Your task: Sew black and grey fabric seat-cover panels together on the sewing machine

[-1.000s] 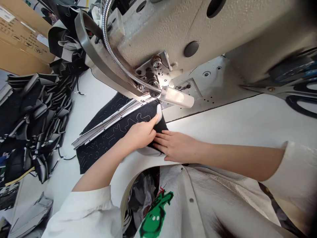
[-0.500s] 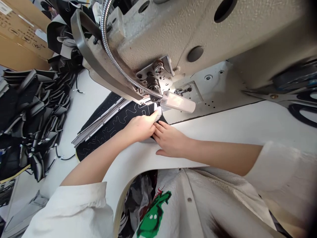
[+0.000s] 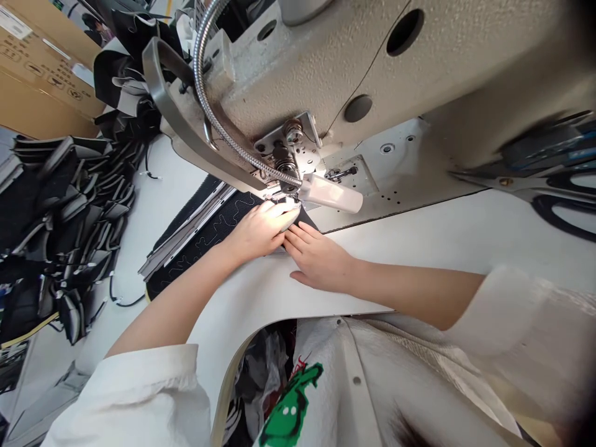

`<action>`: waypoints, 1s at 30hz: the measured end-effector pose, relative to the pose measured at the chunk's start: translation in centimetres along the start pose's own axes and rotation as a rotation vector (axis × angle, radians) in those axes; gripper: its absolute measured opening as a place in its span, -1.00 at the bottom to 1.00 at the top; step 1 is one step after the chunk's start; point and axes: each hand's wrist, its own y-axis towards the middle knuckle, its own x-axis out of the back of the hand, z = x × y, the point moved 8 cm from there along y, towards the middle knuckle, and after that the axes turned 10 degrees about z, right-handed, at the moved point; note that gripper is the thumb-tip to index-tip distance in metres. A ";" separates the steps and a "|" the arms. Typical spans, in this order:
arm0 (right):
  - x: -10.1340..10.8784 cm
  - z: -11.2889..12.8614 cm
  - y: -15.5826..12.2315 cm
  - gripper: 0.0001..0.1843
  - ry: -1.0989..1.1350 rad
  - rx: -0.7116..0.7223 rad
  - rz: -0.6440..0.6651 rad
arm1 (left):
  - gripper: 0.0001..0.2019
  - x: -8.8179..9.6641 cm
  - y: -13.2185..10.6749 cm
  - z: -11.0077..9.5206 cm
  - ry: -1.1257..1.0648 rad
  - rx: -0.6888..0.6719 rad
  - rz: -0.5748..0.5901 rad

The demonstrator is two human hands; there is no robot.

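Observation:
A black fabric panel (image 3: 223, 220) with wavy pale stitching lies beneath the head of the sewing machine (image 3: 288, 161). My left hand (image 3: 258, 231) grips the panel close to the needle area, its fingertips around a small pale patch (image 3: 290, 220) whose kind I cannot make out. Flat beside it, my right hand (image 3: 321, 256) has its fingers stretched out, the tips touching the panel's near edge and almost meeting my left hand. The needle tip is hidden behind the lamp and fingers.
A white lamp (image 3: 333, 194) on a flexible metal hose hangs beside the needle. Scissors (image 3: 526, 183) lie at the right. Stacked black and grey fabric pieces (image 3: 69, 205) cover the left side, with a cardboard box (image 3: 41, 68) behind. The white table (image 3: 410, 236) curves around my lap.
My left hand has shifted slightly left and forward on the panel, its fingers now spread over the fabric by the needle. My right hand has moved slightly left. The view has shifted a little.

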 end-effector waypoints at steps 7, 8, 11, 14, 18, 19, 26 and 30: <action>-0.7 0.7 -0.6 -0.08 -0.018 -0.006 0.015 | -0.52 -0.6 0.0 0.6 -0.213 0.014 0.040; -0.7 0.6 -0.2 -0.05 -0.020 -0.010 0.018 | -0.52 -0.7 0.3 0.3 -0.210 0.040 0.042; -0.7 0.3 1.2 -0.09 -0.022 -0.008 0.022 | -0.50 -0.8 1.3 -0.2 -0.212 0.124 0.039; -0.3 -0.1 2.1 -0.22 -0.024 -0.018 -0.009 | -0.52 -0.7 1.6 -0.1 -0.211 0.183 -0.030; 0.2 -0.2 1.4 -0.35 -0.056 -0.067 -0.088 | -0.56 -0.7 0.1 -0.2 -0.024 0.153 -0.103; 0.2 0.0 1.1 -0.40 -0.071 -0.070 -0.110 | -0.56 -0.9 -0.4 -0.2 0.039 0.140 -0.098; -0.2 1.3 0.4 -0.59 -0.124 0.008 -0.116 | -0.49 -2.1 -2.2 0.7 0.184 0.129 -0.055; 0.0 1.4 0.8 -0.32 -0.092 0.012 -0.015 | -0.52 -1.6 -1.6 0.6 -0.025 0.028 -0.122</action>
